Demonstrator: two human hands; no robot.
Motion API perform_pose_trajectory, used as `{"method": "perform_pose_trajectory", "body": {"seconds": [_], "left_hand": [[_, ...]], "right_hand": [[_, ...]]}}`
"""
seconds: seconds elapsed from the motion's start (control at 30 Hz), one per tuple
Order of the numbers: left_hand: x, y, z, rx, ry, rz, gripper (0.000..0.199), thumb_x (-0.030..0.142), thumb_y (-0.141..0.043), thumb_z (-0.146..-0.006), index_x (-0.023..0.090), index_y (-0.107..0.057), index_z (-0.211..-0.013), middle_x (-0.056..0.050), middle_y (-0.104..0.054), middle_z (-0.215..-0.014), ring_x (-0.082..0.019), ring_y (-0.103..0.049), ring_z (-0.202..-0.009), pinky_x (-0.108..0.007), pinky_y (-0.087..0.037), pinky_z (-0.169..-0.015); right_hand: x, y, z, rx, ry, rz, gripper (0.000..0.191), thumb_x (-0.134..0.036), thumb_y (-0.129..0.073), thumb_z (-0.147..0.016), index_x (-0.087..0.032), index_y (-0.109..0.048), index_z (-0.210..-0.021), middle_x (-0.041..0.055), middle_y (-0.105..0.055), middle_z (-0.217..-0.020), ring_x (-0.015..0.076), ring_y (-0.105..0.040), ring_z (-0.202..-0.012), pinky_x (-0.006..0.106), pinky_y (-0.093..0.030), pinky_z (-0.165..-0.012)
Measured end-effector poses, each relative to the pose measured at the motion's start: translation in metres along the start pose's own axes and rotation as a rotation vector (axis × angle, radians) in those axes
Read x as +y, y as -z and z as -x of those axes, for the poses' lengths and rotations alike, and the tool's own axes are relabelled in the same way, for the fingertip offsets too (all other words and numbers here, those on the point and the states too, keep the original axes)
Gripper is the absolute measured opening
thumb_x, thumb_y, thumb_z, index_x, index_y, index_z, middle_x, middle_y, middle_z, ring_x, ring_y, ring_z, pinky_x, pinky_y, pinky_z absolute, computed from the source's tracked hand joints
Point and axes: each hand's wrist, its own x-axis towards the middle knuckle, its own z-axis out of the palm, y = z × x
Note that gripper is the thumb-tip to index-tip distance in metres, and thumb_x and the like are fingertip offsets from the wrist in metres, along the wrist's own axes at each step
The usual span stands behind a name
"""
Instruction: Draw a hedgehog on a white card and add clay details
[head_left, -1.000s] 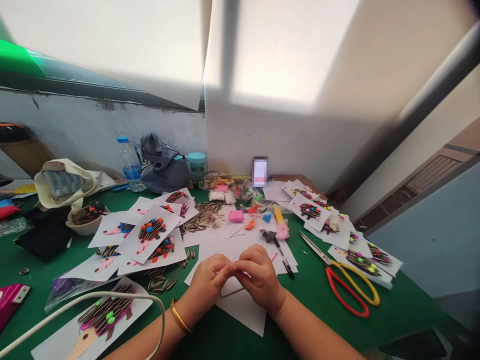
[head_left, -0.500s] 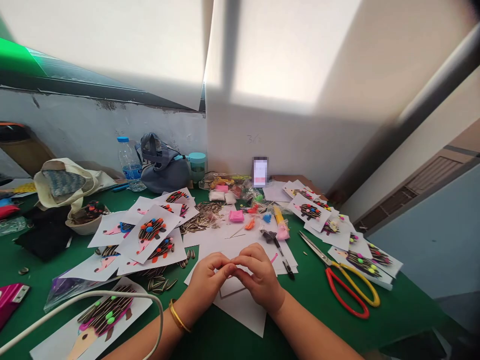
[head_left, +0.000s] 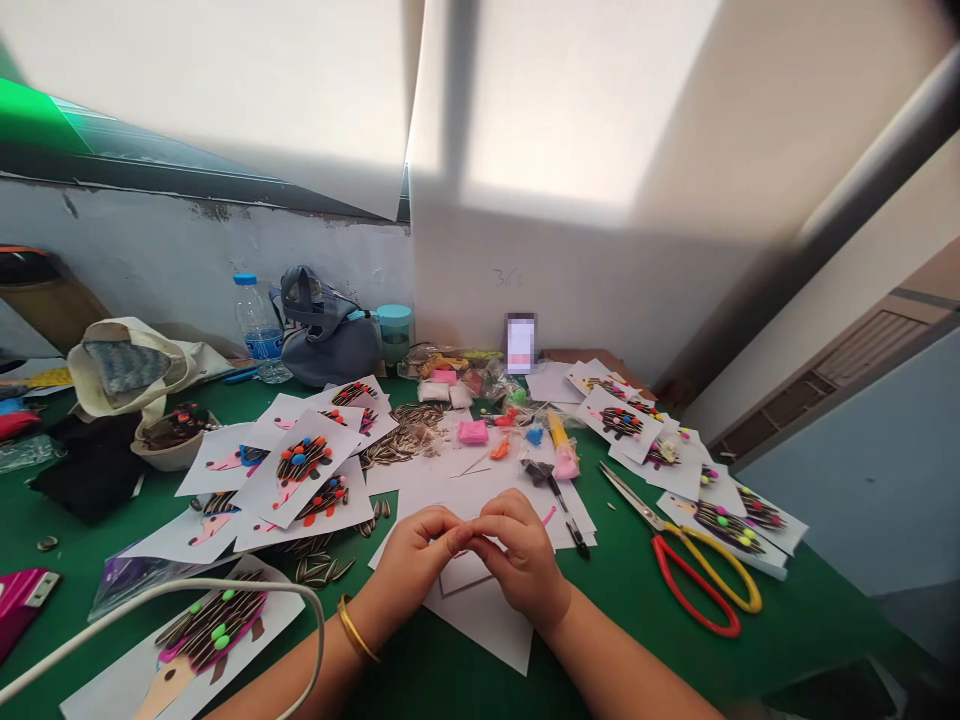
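Fingertips pressed together, my left hand and my right hand meet above white paper near the table's front. Whatever they pinch between them is too small or hidden to make out. Beneath my hands, a small card is partly covered. Just past them lie a pink clay block, an orange clay piece, a blue clay piece and a thin stick. A black pen rests to the right of my right hand.
Scissors with red and yellow handles lie at the right. Hedgehog cards covered with sunflower seeds are piled left and right. A white cable loops over my left forearm. A phone stands at the back.
My fingertips have shifted very slightly against each other, with both hands staying in the same place. Nothing else on the table has visibly moved.
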Motion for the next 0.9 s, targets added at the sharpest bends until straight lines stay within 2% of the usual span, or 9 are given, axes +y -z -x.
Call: {"method": "perform_pose_trajectory", "body": {"seconds": [0.37, 0.57, 0.9], "left_hand": [[-0.0007, 0.0007, -0.0005, 0.003, 0.032, 0.051, 0.026, 0.043, -0.066, -0.081, 0.017, -0.072, -0.08, -0.005, -0.067, -0.08, -0.02, -0.06, -0.08, -0.03, -0.045, -0.075], [0.0016, 0.0, -0.0014, -0.006, 0.053, 0.046, 0.03, 0.046, -0.064, -0.081, 0.017, -0.071, -0.078, -0.005, -0.066, -0.078, -0.02, -0.06, -0.079, -0.03, -0.045, -0.074], [0.005, 0.0001, -0.0003, 0.0, 0.062, 0.058, 0.031, 0.048, -0.065, -0.08, 0.017, -0.07, -0.077, -0.004, -0.065, -0.076, -0.019, -0.058, -0.076, -0.028, -0.044, -0.071]], "right_hand": [[0.0037, 0.0, 0.0024, -0.007, -0.023, -0.018, 0.013, -0.019, -0.064, -0.089, -0.026, -0.069, -0.099, 0.0031, -0.062, -0.083, 0.0181, -0.055, -0.081, 0.035, -0.046, -0.073], [0.0044, 0.0007, 0.0025, -0.012, -0.027, -0.033, 0.014, -0.019, -0.064, -0.089, -0.026, -0.07, -0.1, 0.003, -0.061, -0.083, 0.0183, -0.054, -0.081, 0.034, -0.046, -0.073], [0.0034, 0.0028, 0.0025, -0.014, -0.029, -0.042, 0.011, -0.025, -0.062, -0.091, -0.026, -0.07, -0.098, 0.0034, -0.061, -0.083, 0.0188, -0.054, -0.081, 0.035, -0.045, -0.073]]}}
